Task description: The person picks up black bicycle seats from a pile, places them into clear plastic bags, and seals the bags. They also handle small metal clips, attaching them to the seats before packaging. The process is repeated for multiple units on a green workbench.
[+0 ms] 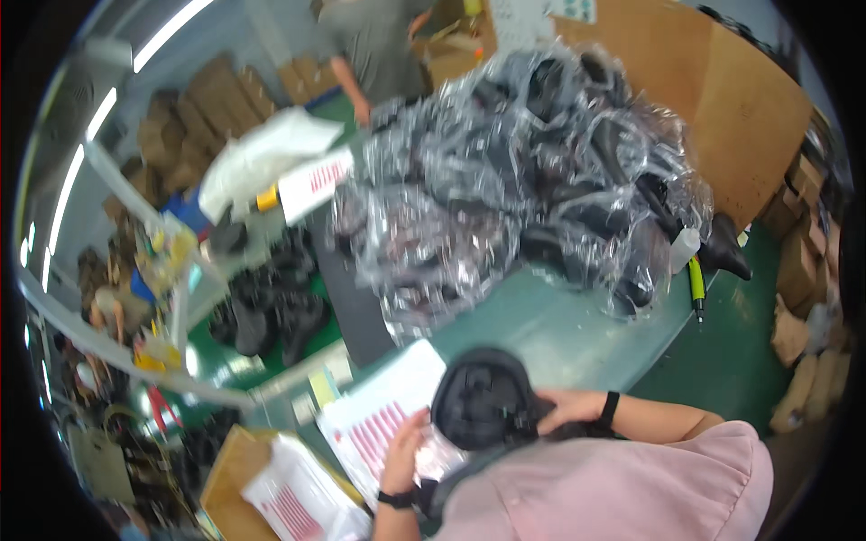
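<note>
A black bicycle saddle [483, 401], its hollow underside showing, is held in front of me above the near edge of the bench. My right hand [564, 410] grips it at its right side, fingers closed round the edge. My left hand [403, 455] stands by the saddle's left rim with fingers stretched upward; whether the fingertips touch the rim I cannot tell. Beneath that hand lie white plastic bags [410, 374] with red printing. A large heap of saddles in clear plastic wrap [442, 243] covers the far part of the green bench [586, 347].
A cardboard box [225, 478] with printed bags stands at the lower left. Unwrapped black saddles [271, 311] lie left of a dark mat [347, 298]. A yellow-green tool [696, 288] hangs at the right edge by a white bottle [686, 250]. Another person [374, 54] stands across the bench.
</note>
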`<state>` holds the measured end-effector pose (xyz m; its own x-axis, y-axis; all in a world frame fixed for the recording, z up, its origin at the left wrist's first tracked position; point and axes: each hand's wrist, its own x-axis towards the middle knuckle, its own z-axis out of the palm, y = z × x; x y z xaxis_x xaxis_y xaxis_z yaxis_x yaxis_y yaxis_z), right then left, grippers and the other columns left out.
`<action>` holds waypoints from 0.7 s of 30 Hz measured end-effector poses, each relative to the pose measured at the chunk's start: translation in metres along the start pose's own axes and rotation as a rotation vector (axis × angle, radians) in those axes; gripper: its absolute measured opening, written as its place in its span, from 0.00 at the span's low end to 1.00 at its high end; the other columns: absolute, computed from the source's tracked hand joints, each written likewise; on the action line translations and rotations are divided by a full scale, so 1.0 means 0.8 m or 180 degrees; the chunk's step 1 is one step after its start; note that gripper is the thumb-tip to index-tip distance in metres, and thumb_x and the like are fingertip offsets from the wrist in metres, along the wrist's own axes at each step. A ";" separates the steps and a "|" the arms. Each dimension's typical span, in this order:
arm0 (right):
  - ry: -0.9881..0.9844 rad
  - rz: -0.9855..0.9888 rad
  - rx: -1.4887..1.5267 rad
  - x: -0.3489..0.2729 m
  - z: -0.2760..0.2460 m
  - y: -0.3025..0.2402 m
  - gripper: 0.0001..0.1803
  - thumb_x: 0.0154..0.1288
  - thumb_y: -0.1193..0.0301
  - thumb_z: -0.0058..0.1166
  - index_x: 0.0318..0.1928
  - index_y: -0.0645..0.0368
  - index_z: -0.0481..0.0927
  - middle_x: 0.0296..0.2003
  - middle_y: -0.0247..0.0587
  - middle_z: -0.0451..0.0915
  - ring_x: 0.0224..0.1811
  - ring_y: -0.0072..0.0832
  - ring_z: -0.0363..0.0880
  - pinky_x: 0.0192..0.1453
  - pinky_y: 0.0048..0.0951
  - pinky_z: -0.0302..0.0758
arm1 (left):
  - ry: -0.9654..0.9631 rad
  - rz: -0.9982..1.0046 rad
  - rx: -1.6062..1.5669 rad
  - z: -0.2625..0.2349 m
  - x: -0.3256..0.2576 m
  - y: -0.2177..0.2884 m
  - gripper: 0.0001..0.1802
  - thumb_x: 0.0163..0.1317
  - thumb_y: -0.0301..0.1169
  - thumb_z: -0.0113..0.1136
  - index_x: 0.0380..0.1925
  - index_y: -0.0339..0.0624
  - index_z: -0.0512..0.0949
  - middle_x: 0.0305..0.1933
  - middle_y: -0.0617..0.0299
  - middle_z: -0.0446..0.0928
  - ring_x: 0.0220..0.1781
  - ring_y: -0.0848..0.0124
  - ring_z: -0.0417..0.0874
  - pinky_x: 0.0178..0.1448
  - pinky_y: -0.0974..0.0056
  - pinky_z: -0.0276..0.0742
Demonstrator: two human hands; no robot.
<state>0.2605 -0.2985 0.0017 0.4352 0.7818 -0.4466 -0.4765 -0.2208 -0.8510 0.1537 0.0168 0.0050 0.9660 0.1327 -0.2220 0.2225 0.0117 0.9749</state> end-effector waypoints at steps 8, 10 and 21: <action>0.1286 0.0298 0.1249 -0.005 -0.076 0.111 0.30 0.56 0.78 0.56 0.61 0.61 0.65 0.47 0.40 0.77 0.40 0.31 0.80 0.44 0.33 0.80 | 0.0640 -0.0151 0.1106 -0.023 0.002 -0.153 0.27 0.66 0.36 0.52 0.62 0.34 0.66 0.62 0.49 0.70 0.67 0.56 0.66 0.70 0.54 0.57; 0.1190 0.0368 0.1398 0.004 -0.092 0.147 0.24 0.59 0.75 0.57 0.57 0.61 0.68 0.45 0.45 0.79 0.39 0.36 0.82 0.42 0.38 0.82 | 0.0990 -0.0580 0.3728 -0.021 -0.014 -0.212 0.36 0.61 0.39 0.57 0.66 0.37 0.60 0.66 0.46 0.64 0.69 0.48 0.61 0.71 0.49 0.55; 0.0678 0.0356 0.1620 0.007 -0.112 0.217 0.25 0.59 0.66 0.61 0.55 0.64 0.72 0.46 0.48 0.80 0.44 0.38 0.82 0.48 0.39 0.80 | 0.0997 0.0465 0.2539 0.106 0.116 -0.126 0.27 0.57 0.36 0.62 0.53 0.35 0.66 0.48 0.43 0.73 0.52 0.47 0.72 0.56 0.50 0.69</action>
<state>0.2486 -0.3845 -0.1732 0.4804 0.6230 -0.6173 -0.8141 0.0549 -0.5781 0.2319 -0.0559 -0.1151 0.9374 0.3467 0.0337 0.2385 -0.7092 0.6634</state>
